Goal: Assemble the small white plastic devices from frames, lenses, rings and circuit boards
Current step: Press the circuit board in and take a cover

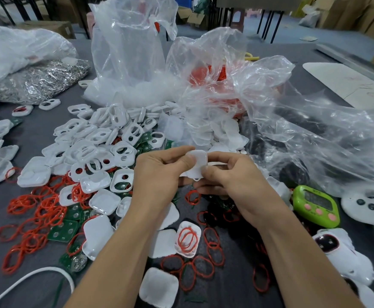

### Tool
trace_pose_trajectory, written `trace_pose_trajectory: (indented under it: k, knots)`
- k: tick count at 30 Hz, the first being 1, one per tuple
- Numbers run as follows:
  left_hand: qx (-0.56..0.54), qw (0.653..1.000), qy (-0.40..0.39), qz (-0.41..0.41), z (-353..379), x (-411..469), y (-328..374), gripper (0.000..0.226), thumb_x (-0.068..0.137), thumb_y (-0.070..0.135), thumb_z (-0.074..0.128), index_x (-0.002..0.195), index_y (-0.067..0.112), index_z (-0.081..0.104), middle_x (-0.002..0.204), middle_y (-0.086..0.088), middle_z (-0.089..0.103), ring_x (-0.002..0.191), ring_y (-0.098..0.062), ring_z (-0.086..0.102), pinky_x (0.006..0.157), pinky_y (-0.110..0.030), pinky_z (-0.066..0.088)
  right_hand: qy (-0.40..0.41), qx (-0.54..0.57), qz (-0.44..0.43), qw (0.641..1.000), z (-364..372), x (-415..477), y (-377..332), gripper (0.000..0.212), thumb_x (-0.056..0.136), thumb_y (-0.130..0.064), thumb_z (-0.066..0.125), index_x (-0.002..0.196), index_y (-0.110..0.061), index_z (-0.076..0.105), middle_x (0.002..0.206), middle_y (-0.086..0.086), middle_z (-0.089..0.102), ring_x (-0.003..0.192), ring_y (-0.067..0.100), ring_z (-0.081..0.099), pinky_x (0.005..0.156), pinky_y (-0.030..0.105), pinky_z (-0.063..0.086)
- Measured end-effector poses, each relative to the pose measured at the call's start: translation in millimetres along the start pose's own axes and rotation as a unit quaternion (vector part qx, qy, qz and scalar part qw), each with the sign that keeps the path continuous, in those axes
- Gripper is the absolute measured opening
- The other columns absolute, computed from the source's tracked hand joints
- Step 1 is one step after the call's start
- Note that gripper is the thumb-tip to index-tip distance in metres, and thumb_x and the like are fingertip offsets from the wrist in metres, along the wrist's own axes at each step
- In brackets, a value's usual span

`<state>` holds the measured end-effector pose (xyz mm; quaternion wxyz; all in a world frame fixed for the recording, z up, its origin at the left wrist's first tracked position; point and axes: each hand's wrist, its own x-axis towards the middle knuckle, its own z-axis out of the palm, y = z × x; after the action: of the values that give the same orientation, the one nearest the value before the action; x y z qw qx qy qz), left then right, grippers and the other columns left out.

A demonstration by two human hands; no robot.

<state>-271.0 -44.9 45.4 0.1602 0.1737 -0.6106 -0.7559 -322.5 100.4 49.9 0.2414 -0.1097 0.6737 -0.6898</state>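
Red rings (37, 210), green boards (65, 232) and white frames (97, 138) lay heaped on the counter (230, 292), left of my hands. Left hand (157, 174) pinched the white case (196, 162), thumb on its face. Right hand (230, 176) pinched the opposite edge, thumb pressing in. The case sat between both hands, above the clutter. Looked like the snap-shut step. Next move probably needs an even squeeze round the edges. Couldn't tell if it had seated.

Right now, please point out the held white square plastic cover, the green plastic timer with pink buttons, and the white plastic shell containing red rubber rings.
white square plastic cover (196, 161): head view, top face.
green plastic timer (316, 200): head view, grey screen.
ring-filled white plastic shell (187, 224): head view, upper rim.
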Motion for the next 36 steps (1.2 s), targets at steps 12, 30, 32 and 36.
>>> trace_pose_trajectory:
  k: [12,30,32,36]
  knots:
    - [-0.017,0.999,-0.033,-0.020,-1,-2,-1,0.016,0.086,0.000,0.076,0.098,0.009,0.081,0.093,-0.009,0.081,0.082,-0.023,0.078,0.059,-0.028,0.061,0.069,-0.053,-0.036,0.996,4,0,-1,0.032,0.099,-0.014,0.066,0.076,-0.027,0.083,0.077,0.007,0.079,0.065,0.022,0.076,0.059,0.027,0.058]
    - [-0.019,1.000,0.013,-0.014,1,-4,2,0.013,0.087,0.003,0.076,0.096,0.011,0.081,0.091,-0.008,0.080,0.080,-0.020,0.077,0.059,-0.024,0.059,-0.003,-0.058,-0.018,0.998,0,-1,1,0.017,0.096,-0.004,0.066,0.100,-0.013,0.080,0.085,0.012,0.079,0.074,0.019,0.074,0.071,0.025,0.060]
    - [-0.014,1.000,0.006,-0.017,0,-3,1,0.014,0.088,0.004,0.075,0.096,0.014,0.082,0.091,-0.007,0.081,0.082,-0.020,0.077,0.061,-0.026,0.060,0.012,-0.069,-0.027,0.997,-1,0,2,0.016,0.095,-0.004,0.068,0.097,-0.014,0.081,0.083,0.011,0.079,0.071,0.018,0.074,0.070,0.027,0.061]
    - [0.098,0.994,-0.006,0.038,-5,-2,-3,0.028,0.083,0.011,0.082,0.107,0.026,0.081,0.098,0.008,0.080,0.096,-0.008,0.076,0.083,-0.028,0.062,0.050,-0.195,-0.066,0.977,-5,0,5,0.014,0.090,-0.012,0.069,0.084,-0.017,0.080,0.072,0.010,0.075,0.064,0.025,0.068,0.072,0.046,0.063]
